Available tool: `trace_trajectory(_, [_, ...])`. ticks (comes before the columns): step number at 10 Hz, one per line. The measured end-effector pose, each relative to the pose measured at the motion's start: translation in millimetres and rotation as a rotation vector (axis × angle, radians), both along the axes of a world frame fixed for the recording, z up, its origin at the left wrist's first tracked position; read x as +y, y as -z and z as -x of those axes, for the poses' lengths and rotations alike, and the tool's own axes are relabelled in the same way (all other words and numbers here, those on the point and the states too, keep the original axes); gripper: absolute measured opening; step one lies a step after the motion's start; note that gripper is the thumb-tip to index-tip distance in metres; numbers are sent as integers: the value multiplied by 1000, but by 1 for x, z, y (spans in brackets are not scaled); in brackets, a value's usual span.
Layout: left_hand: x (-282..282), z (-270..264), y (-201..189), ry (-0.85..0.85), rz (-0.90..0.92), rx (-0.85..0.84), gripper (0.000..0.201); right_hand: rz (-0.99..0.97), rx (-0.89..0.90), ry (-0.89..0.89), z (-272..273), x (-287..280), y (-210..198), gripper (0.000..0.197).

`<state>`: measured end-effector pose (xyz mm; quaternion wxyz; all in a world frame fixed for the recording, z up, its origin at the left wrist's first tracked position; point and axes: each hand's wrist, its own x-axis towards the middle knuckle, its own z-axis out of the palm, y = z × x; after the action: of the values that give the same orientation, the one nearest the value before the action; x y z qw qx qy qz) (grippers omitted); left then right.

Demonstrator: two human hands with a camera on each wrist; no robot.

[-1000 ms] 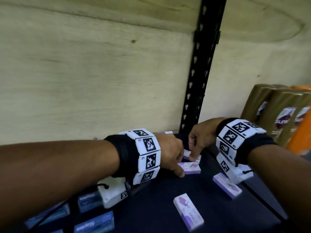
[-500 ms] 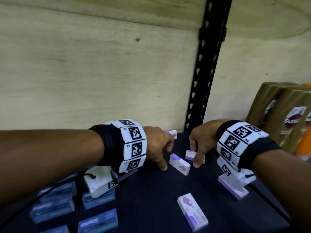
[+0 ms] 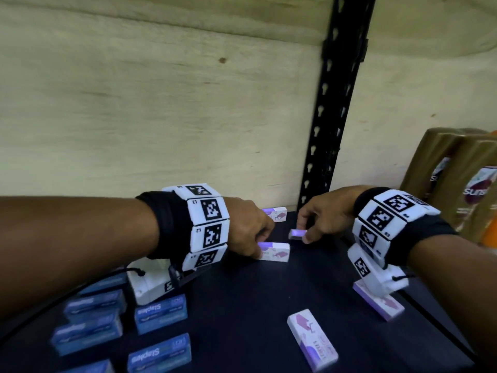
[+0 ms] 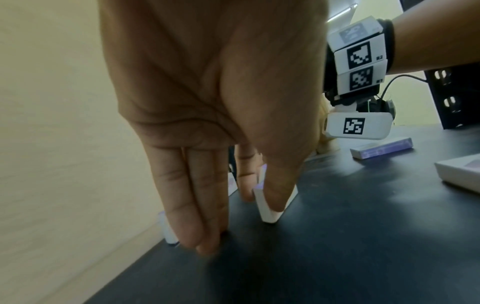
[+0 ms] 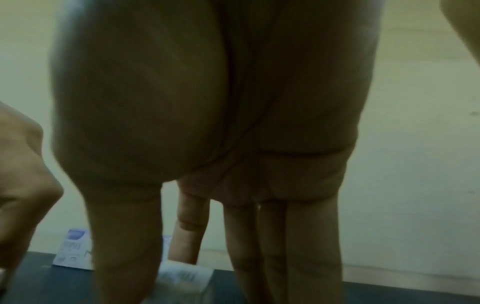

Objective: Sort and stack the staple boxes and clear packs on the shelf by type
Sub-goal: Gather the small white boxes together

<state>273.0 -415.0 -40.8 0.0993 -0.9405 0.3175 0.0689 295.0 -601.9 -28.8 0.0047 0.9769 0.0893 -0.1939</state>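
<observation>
Several white-and-purple staple boxes lie on the dark shelf [image 3: 242,319]. My left hand [image 3: 258,249] pinches one white-and-purple box [image 3: 275,251] between thumb and forefinger, and it stands on its long edge; the left wrist view shows this box [image 4: 270,207] with my other fingers [image 4: 202,226] pointing down at the shelf. My right hand [image 3: 302,232] pinches a second white-and-purple box [image 3: 298,234] end-on, just right of the first; the right wrist view shows it blurred [image 5: 184,277]. A third box [image 3: 277,213] leans at the back wall. Blue Staples boxes [image 3: 160,310] sit at the front left.
Two more white-and-purple boxes lie flat at the front [image 3: 312,339] and under my right wrist [image 3: 379,302]. A black perforated upright [image 3: 333,117] rises behind the hands. Brown shampoo bottles [image 3: 457,184] stand at the right. A plywood wall [image 3: 134,117] closes the back.
My left hand has turned its box from flat up onto its long edge and now pinches it. My right hand has picked its box up end-on. Both hands stay near the back wall.
</observation>
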Motion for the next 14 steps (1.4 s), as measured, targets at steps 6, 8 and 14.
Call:
trace_trajectory(6, [24, -27, -6, -283, -35, 150, 37, 11, -81, 34, -3, 4, 0, 15])
trace_trajectory(8, [23, -30, -10, -348, 112, 313, 37, -86, -114, 37, -5, 4, 2, 19])
trace_trajectory(14, [22, -37, -6, -321, 141, 341, 32, 89, -92, -39, -17, 17, 2, 25])
